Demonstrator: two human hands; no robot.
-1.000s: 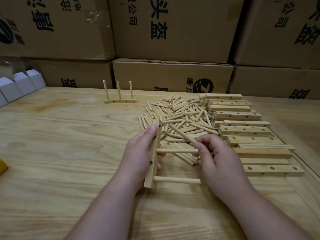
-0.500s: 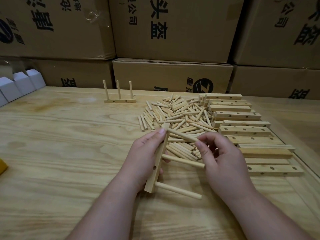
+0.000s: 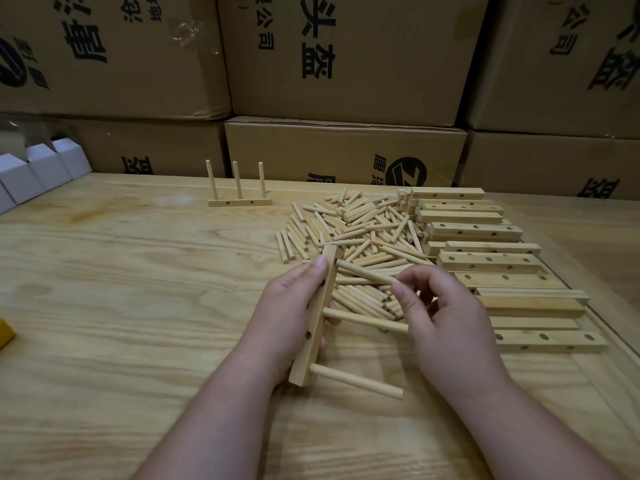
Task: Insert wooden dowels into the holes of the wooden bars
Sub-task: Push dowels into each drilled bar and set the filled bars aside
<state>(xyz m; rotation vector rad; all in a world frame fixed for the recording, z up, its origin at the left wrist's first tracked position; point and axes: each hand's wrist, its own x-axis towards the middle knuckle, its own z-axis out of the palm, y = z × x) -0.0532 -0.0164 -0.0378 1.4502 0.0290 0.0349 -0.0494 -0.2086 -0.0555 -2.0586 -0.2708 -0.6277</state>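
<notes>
The left hand (image 3: 291, 306) grips a wooden bar (image 3: 313, 317) held on end above the bench (image 3: 121, 306), tilted slightly, fingers wrapped behind it and the forefinger near its top. Two dowels already stick out of the bar to the right: a middle dowel (image 3: 367, 320) and a lower dowel (image 3: 356, 381). The right hand (image 3: 446, 327) pinches a third dowel (image 3: 365, 273) by its right end, its other end at the bar's uppermost hole. Just behind the hands lies the loose dowel pile (image 3: 360, 230), and to its right a stack of drilled bars (image 3: 485, 258) that runs close to the bench's right edge. A finished bar with three upright dowels (image 3: 239, 199) stands well apart at the back, near cardboard boxes (image 3: 346, 57) that wall off the far edge. The bench surface to the left and in front of the hands is bare wood.
</notes>
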